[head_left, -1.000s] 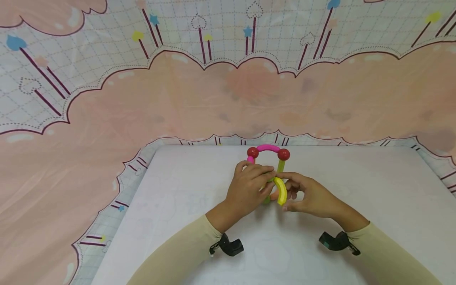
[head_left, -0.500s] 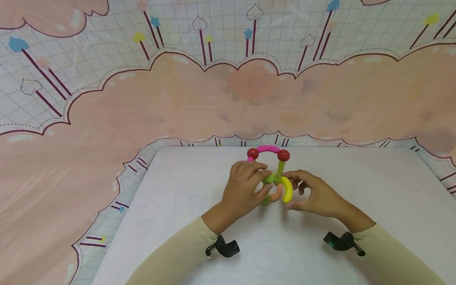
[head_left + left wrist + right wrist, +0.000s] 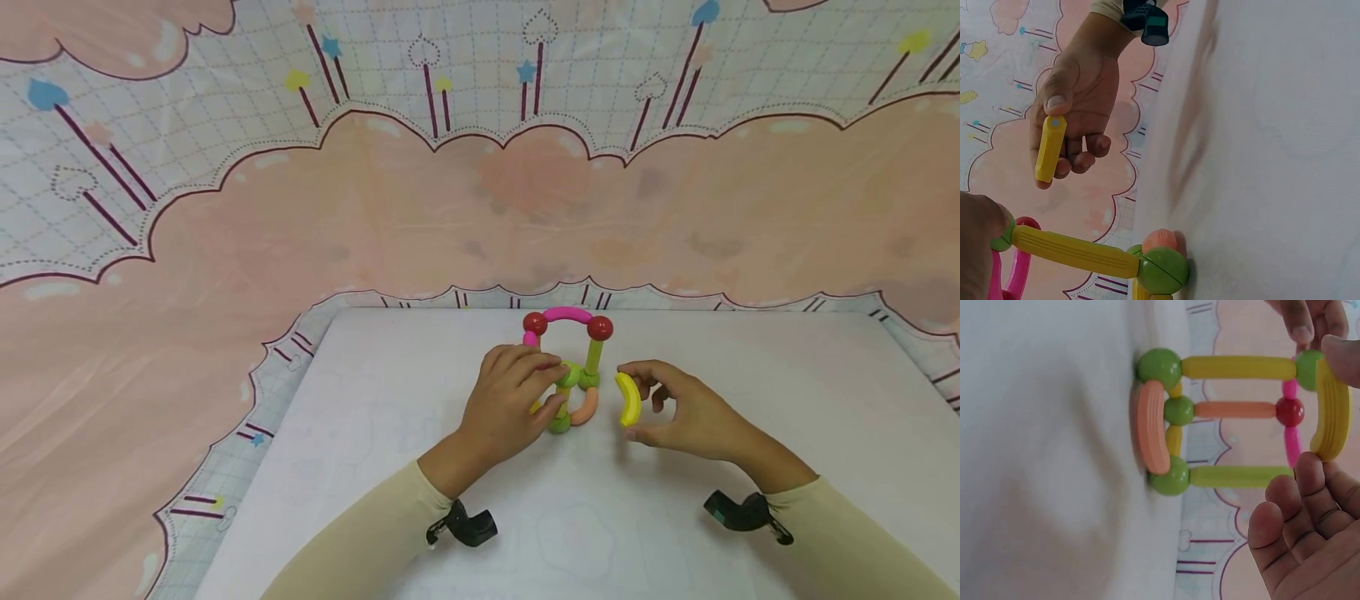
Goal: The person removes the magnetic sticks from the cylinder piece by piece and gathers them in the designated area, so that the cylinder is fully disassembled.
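Note:
A frame of magnetic balls and rods stands on the white table (image 3: pixel 420 367), with red balls (image 3: pixel 600 327) at the far top and green balls (image 3: pixel 1163 270) nearer and below. My left hand (image 3: pixel 502 392) holds the frame at its near upper green ball (image 3: pixel 1309 370); part of that grip is hidden. To the right of the frame, apart from it, my right hand (image 3: pixel 690 412) pinches a yellow curved rod (image 3: pixel 628 400) by its two ends, between thumb and fingertips. In the right wrist view a peach curved rod (image 3: pixel 1152 428) joins two lower green balls.
A pink curved rod (image 3: pixel 567 314) spans the red balls at the back. Behind the table hangs a patterned pink and white cloth (image 3: pixel 450 208). Black wrist cameras (image 3: pixel 461 523) sit on both cuffs.
My right hand has drawn the yellow curved rod away from the frame to the right. My left hand has shifted slightly left, its fingers still on the frame.

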